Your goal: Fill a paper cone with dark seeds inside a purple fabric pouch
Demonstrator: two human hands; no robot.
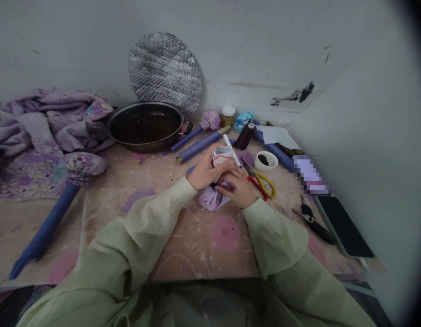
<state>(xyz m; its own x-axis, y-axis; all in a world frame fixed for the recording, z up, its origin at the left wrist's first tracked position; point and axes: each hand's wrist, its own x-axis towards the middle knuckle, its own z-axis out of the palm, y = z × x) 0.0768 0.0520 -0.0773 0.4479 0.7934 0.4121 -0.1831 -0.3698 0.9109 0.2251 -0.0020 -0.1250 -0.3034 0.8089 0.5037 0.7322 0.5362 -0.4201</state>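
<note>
My left hand grips a small white cloth bundle with red lines drawn on it, pressed against a purple floral stuffed fabric ball on the table. My right hand rests on the same purple ball and holds a white marker whose tip lies against the white cloth. Both sleeves are pale green. Yellow-and-red scissors lie just right of my right hand.
A dark metal pan stands behind, with a silver quilted disc against the wall. Purple fabric is heaped at left. Blue padded sticks, a small white bowl, a dark bottle, a jar, a phone and pliers lie around.
</note>
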